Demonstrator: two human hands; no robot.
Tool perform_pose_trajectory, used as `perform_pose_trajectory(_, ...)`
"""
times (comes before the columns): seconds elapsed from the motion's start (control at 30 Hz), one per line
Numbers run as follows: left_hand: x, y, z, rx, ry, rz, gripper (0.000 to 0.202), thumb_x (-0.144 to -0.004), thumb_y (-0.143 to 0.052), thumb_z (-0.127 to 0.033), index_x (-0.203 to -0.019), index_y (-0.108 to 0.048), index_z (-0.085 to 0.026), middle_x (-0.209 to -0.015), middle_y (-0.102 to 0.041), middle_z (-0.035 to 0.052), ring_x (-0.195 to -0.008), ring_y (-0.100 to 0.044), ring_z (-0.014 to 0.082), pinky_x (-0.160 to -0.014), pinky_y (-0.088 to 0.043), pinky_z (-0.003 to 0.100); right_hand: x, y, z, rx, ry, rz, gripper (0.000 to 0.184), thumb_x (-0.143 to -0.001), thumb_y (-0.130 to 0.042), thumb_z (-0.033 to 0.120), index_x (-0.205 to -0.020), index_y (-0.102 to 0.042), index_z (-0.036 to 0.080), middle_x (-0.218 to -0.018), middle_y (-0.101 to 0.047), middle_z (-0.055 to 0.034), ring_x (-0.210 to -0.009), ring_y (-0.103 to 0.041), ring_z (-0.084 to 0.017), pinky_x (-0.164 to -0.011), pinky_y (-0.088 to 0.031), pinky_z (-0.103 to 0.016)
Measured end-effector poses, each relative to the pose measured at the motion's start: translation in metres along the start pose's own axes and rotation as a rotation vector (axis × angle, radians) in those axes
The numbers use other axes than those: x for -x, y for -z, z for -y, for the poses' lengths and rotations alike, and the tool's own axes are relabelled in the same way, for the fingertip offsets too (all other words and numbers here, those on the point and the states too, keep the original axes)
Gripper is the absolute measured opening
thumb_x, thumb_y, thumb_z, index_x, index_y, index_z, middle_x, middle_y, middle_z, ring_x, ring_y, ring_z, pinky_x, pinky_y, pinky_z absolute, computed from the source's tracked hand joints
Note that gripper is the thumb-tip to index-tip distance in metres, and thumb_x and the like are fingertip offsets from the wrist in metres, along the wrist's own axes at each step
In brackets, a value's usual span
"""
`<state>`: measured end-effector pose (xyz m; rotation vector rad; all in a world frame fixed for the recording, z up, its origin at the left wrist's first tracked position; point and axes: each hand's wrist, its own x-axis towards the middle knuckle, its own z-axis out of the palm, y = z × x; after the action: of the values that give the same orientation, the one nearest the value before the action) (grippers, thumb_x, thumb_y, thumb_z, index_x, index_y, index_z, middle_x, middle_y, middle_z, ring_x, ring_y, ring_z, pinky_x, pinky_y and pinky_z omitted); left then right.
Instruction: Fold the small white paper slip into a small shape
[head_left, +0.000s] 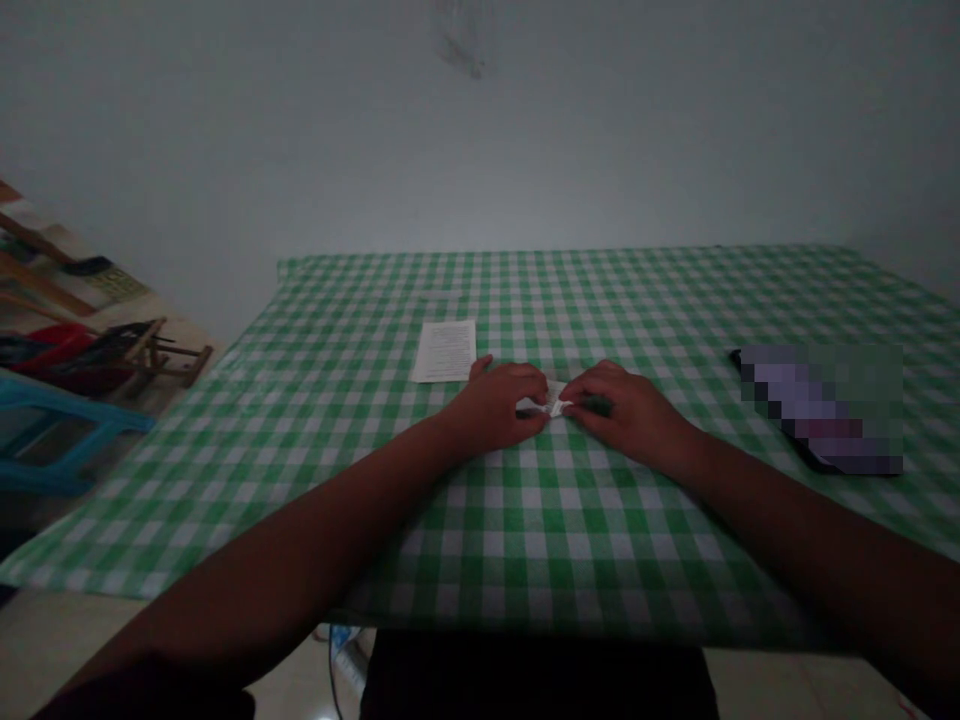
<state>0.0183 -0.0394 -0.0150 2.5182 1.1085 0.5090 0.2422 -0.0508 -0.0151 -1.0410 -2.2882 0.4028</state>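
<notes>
Between my two hands is a small folded piece of white paper (556,398), with what looks like faint print on it. My left hand (504,403) pinches its left side between thumb and fingers. On the right side, the thumb and fingertips of my right hand (616,405) close on the same paper. Both hands rest low over the checked cloth, and the fingers hide part of the paper. Just beyond my left hand lies a flat sheet of printed paper (446,352).
A green and white checked tablecloth (525,540) covers the table, which meets a pale wall. To the right lies a dark-edged, blurred-out phone-like object (817,415). On the floor at left stand a blue plastic stool (60,440) and a red basin (64,345).
</notes>
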Motion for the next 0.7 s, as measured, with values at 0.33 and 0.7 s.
perform_pose_trajectory(0.33, -0.005, -0.005, 0.0, 0.03, 0.028, -0.001, 0.01, -0.086, -0.065, -0.033, -0.089, -0.065, -0.023, -0.116, -0.068, 0.0002, -0.115, -0.059, 0.0222, -0.111, -0.021, 0.057, -0.003, -0.005, -0.002, -0.02, -0.166, -0.05, 0.002, -0.085, -0.064, 0.023, -0.084, -0.063, 0.023, -0.082, -0.066, -0.0028, -0.08, -0.063, -0.02, -0.073, -0.051, -0.037)
perform_pose_trajectory(0.7, -0.007, -0.003, -0.001, 0.054, 0.022, -0.037, 0.009, -0.082, -0.069, -0.03, -0.087, -0.066, -0.022, -0.111, -0.07, 0.0, -0.112, -0.062, 0.0203, -0.105, -0.037, 0.045, -0.006, -0.012, -0.002, 0.085, -0.086, -0.03, 0.007, -0.087, -0.06, 0.019, -0.081, -0.062, 0.023, -0.077, -0.066, -0.0028, -0.079, -0.056, -0.021, -0.075, -0.044, -0.037)
